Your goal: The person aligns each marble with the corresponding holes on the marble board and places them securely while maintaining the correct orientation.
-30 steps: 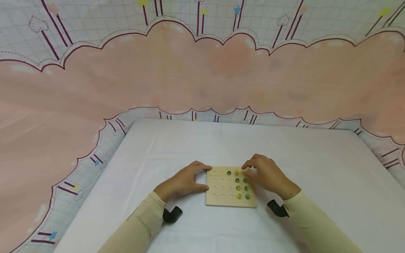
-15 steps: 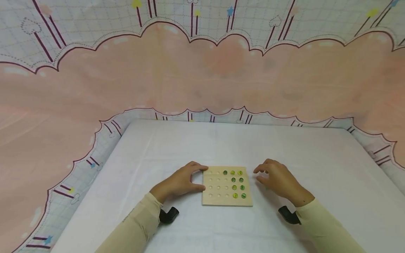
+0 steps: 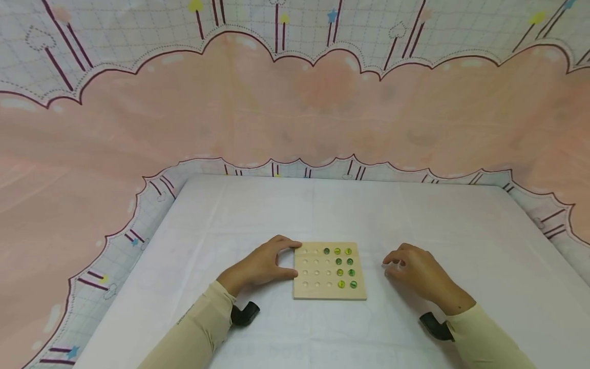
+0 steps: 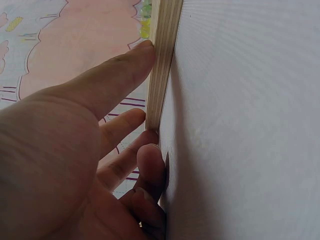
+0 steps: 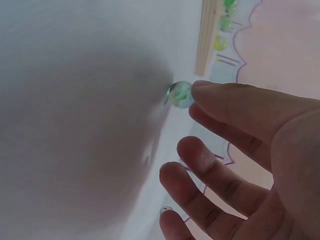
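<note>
A square wooden board (image 3: 317, 292) with rows of round hollows lies on the white table. Green and yellow marbles (image 3: 340, 272) fill its two right columns, and one more green marble (image 3: 327, 251) sits in the far row beside them. My left hand (image 3: 258, 264) rests at the board's left edge, its thumb against the side and a fingertip at the far left corner. Off to the right of the board, my right hand (image 3: 417, 271) pinches a clear marble with green inside (image 5: 181, 95) between thumb and index finger, close to the tabletop; its other fingers are loosely bent.
White cloth covers the table (image 3: 276, 205). A peach and white patterned curtain (image 3: 295, 113) hangs behind it and along the left side. A black wrist device (image 3: 246, 313) sits at the left cuff, and a similar device (image 3: 436, 326) at the right.
My right hand has drawn back from the board's far right corner, uncovering a yellow marble in that hollow, and moved right and nearer over the table. The left hand stays at the board.
</note>
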The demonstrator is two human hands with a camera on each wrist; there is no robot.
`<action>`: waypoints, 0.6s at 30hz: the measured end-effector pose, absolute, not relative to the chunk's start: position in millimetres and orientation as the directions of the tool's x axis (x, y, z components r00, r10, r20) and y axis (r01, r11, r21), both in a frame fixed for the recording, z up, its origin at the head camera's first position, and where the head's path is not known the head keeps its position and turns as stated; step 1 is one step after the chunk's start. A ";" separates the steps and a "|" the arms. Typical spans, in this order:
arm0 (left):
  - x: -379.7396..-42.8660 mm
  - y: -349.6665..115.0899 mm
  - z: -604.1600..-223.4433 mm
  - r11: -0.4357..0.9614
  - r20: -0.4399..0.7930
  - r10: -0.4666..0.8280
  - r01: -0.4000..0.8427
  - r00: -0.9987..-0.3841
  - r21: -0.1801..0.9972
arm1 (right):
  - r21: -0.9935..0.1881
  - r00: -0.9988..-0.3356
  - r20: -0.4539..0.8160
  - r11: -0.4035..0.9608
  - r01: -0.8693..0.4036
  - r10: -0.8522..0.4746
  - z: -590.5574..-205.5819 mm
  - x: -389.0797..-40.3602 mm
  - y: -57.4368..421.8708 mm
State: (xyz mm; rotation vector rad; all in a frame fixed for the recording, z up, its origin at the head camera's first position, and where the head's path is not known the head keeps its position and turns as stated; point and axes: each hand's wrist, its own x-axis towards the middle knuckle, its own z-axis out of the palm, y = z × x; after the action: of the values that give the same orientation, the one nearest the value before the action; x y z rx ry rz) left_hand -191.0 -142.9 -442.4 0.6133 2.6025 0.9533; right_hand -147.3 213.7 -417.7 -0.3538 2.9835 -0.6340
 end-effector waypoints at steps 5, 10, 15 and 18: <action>-191.0 -144.9 -442.8 0.689 -0.133 0.485 0.285 -0.864 0.666 | -0.413 -0.969 -0.015 0.884 -0.219 -0.247 -422.0 -145.5 216.9; -191.4 -145.7 -444.2 0.690 -0.129 0.487 0.290 -0.864 0.663 | -0.413 -0.969 -0.013 0.884 -0.220 -0.247 -423.7 -144.3 217.1; -191.6 -144.9 -444.9 0.687 -0.127 0.494 0.298 -0.860 0.662 | -0.413 -0.969 -0.014 0.884 -0.220 -0.248 -423.3 -142.5 218.3; -191.9 -144.6 -445.1 0.684 -0.123 0.497 0.301 -0.859 0.665 | -0.410 -0.968 -0.006 0.884 -0.227 -0.251 -422.9 -141.8 219.5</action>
State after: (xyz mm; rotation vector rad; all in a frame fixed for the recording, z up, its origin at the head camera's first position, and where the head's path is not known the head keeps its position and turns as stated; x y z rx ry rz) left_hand -191.9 -144.6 -445.1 0.6340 2.6038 0.9513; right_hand -141.8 219.5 -422.9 -0.3797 2.9917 -0.6398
